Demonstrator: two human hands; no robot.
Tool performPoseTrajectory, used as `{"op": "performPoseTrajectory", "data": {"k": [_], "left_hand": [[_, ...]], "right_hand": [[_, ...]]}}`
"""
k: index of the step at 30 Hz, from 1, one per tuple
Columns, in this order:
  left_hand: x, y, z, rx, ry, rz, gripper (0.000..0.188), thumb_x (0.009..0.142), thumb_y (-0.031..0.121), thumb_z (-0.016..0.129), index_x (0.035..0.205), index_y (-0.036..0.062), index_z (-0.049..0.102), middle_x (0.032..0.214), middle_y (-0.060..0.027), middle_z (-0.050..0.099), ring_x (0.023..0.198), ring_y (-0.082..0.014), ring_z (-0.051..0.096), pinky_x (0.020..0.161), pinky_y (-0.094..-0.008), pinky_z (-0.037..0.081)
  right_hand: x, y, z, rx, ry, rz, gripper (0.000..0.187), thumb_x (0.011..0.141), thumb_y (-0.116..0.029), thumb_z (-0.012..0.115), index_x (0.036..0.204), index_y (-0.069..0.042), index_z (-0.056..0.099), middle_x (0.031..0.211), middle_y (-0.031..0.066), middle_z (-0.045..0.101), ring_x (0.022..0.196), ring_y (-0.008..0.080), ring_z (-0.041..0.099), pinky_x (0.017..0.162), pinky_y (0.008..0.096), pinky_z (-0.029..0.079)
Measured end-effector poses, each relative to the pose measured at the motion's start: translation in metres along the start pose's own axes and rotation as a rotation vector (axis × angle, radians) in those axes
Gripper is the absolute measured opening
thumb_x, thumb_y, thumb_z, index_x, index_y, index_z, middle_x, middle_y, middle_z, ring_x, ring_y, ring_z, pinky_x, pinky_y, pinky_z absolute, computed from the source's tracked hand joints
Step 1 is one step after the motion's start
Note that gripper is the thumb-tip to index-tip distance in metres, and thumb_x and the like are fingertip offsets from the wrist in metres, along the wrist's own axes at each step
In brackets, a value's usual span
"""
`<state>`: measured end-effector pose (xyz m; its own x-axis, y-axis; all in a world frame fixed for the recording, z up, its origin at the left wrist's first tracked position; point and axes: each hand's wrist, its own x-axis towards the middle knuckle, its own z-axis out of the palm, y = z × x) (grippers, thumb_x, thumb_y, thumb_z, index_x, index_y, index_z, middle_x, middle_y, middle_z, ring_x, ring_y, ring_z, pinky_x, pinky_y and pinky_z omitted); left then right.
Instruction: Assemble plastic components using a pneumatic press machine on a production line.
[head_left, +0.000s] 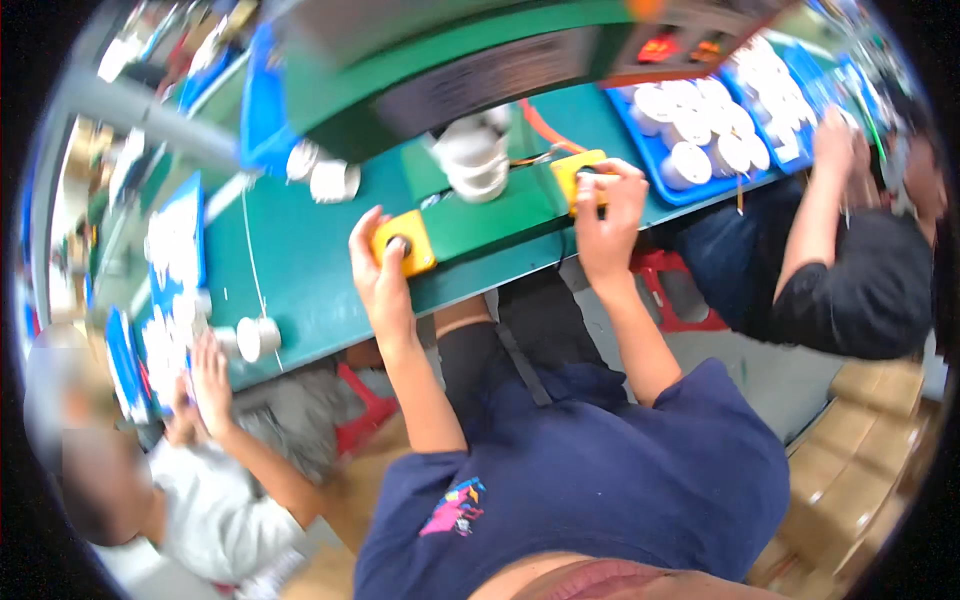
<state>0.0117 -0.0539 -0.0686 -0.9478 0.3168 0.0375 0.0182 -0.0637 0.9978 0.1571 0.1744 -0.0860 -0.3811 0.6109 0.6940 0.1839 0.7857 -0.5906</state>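
A green bench machine (480, 235) stands in front of me with a yellow push-button box at each end. My left hand (383, 280) grips the left yellow button box (417, 258), its thumb on the black button and its fingers around the outer side. On the right, my right hand (608, 225) closes around the other yellow button box (562, 178), with fingers over its dark button. Between the two boxes a white round cup-shaped part (475, 165) sits under the machine's head, apart from both hands. The picture is somewhat blurred.
Blue trays (683, 195) of white round parts lie at the right, near a co-worker in black (850, 280). Loose white parts (335, 181) rest on the green table (320, 290). A co-worker in white (215, 510) sits at the left. Cardboard boxes (850, 450) are stacked behind at the right.
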Motion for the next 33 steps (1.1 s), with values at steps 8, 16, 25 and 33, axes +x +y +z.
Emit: {"op": "performPoseTrajectory", "data": {"k": [8,16,25,33], "left_hand": [[-0.001,-0.015,-0.005,0.151,0.053,0.194,0.041,0.100,0.020,0.058,0.136,0.0000,0.055,0.129,-0.0125,0.059,0.120,-0.0224,0.055,0.110,-0.0351,0.041],[-0.001,-0.022,-0.012,0.054,0.012,0.144,0.039,0.102,0.019,0.057,0.136,0.0004,0.055,0.132,-0.0122,0.058,0.122,-0.0211,0.055,0.111,-0.0338,0.039],[-0.005,-0.017,-0.013,0.102,0.020,0.175,0.037,0.102,0.017,0.057,0.135,-0.0003,0.056,0.131,-0.0118,0.059,0.121,-0.0208,0.055,0.111,-0.0335,0.039],[-0.002,-0.020,-0.011,0.068,-0.018,0.186,0.036,0.102,0.019,0.058,0.134,0.0006,0.056,0.130,-0.0105,0.059,0.121,-0.0213,0.055,0.110,-0.0335,0.040]], "right_hand": [[0.009,-0.027,-0.001,0.059,0.083,0.045,0.014,0.085,-0.008,0.071,0.097,-0.004,0.065,0.111,0.0153,0.061,0.109,0.0368,0.056,0.096,0.0469,0.046],[0.035,-0.079,0.003,0.528,-0.016,0.097,0.036,0.093,-0.014,0.071,0.125,-0.002,0.059,0.114,0.0171,0.063,0.107,0.0375,0.063,0.093,0.0448,0.051],[0.043,-0.081,0.023,0.410,-0.090,-0.062,0.011,0.097,-0.010,0.066,0.107,-0.007,0.065,0.092,0.0115,0.067,0.085,0.0351,0.063,0.072,0.0442,0.052],[0.030,-0.077,0.026,0.250,-0.109,0.018,0.027,0.095,-0.006,0.065,0.122,-0.004,0.062,0.105,0.0135,0.066,0.097,0.0345,0.060,0.083,0.0433,0.051]]}}
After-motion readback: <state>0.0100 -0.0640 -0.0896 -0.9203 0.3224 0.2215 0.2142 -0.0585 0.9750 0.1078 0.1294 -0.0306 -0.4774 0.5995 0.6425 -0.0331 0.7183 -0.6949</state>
